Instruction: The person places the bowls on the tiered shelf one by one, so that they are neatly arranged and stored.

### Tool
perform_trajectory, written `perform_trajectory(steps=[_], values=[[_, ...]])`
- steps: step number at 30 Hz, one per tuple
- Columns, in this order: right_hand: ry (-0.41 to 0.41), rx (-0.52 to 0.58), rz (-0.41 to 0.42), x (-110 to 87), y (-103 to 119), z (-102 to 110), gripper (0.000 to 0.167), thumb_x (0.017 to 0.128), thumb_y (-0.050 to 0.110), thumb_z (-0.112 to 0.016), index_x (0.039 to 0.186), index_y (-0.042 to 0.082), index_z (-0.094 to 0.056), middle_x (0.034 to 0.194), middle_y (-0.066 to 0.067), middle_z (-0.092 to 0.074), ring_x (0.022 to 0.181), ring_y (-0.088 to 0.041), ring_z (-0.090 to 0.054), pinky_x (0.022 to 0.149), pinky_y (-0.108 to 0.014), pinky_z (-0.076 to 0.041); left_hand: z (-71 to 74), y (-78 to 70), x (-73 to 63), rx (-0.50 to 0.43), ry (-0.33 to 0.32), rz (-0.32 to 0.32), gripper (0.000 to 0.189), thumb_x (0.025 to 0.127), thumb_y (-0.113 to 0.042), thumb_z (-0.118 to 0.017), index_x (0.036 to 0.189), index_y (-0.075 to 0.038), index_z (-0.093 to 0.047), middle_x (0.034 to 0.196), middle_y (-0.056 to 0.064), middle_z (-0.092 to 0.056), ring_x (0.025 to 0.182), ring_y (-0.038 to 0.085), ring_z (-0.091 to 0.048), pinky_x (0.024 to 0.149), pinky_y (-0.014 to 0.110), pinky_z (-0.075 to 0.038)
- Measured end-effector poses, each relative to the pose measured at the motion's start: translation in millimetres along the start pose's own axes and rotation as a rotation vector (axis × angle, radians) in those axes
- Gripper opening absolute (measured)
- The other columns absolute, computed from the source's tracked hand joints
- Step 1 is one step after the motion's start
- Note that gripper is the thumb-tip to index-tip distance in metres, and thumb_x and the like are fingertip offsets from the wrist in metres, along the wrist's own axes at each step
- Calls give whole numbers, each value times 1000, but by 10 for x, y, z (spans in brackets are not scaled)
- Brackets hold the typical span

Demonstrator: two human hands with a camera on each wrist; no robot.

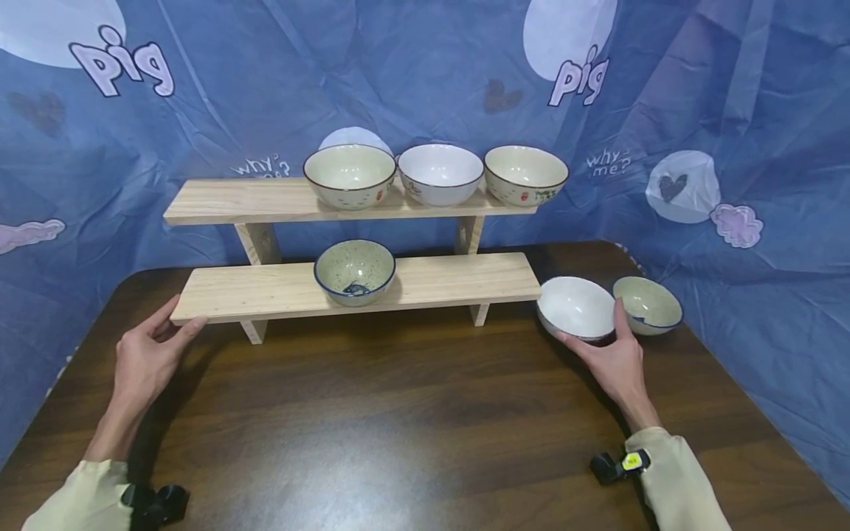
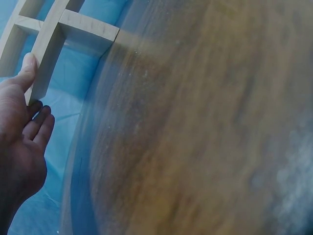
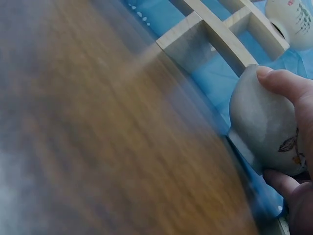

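Observation:
A white bowl (image 1: 576,306) with a painted flower on its outside is held by my right hand (image 1: 614,361), just off the right end of the lower board. In the right wrist view, my thumb lies at the rim of this bowl (image 3: 264,117) and a finger is near its foot. My left hand (image 1: 147,360) grips the left end of the two-tier wooden shelf's lower board (image 1: 265,289), thumb at the front edge. The left wrist view shows that hand (image 2: 24,127) at the board's end. On the lower board stands a speckled green bowl (image 1: 355,273) with a blue rim.
Three bowls line the upper board (image 1: 232,199): a cream one (image 1: 349,175), a white one (image 1: 441,174) and another cream one (image 1: 526,175). A green bowl (image 1: 647,305) stands right of my right hand, near the edge of the brown table (image 1: 398,413). Behind hangs a blue cloth (image 1: 425,66).

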State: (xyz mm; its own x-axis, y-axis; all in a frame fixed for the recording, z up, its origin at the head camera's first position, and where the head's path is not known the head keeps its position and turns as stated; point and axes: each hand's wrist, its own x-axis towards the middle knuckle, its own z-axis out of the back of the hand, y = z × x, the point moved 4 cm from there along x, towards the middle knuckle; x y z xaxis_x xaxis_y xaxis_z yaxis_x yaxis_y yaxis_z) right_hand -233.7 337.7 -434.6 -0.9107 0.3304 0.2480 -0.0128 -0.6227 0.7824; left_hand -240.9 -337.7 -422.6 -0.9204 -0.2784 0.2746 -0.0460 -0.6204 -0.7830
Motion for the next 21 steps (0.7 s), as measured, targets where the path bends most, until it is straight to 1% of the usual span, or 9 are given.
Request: perform_trajectory(steps=[9, 11, 17, 21], values=[[7, 7, -24, -110, 7, 58, 118, 77, 29, -93, 165, 6, -18, 165, -25, -27, 146, -42, -33, 119, -50, -24, -9, 13, -6, -13, -5, -10, 67, 97, -34, -75, 152, -4, -51, 133, 31, -58, 93, -21, -50, 72, 2, -39], [3, 29, -24, -128, 0, 68, 117, 77, 26, -94, 165, 6, -19, 165, -23, -27, 147, -40, -32, 120, -47, -22, -8, 15, -10, -9, -9, -8, 66, 97, -34, -75, 152, -5, -51, 133, 31, -59, 92, -21, -49, 73, 2, -39], [-30, 142, -13, -167, 4, 117, 112, 76, 14, -93, 163, 2, -24, 167, -17, -24, 150, -31, -28, 121, -37, -18, -4, 20, 4, 5, -3, -2, 67, 97, -36, -74, 153, -8, -51, 135, 29, -59, 95, -19, -50, 72, 2, -38], [-32, 162, -9, -191, 38, 151, 112, 76, 10, -93, 164, 4, -24, 168, -14, -24, 150, -27, -27, 120, -34, -18, -5, 18, 10, 9, 6, 2, 68, 98, -37, -74, 154, -8, -50, 136, 29, -58, 96, -18, -50, 72, 2, -38]])
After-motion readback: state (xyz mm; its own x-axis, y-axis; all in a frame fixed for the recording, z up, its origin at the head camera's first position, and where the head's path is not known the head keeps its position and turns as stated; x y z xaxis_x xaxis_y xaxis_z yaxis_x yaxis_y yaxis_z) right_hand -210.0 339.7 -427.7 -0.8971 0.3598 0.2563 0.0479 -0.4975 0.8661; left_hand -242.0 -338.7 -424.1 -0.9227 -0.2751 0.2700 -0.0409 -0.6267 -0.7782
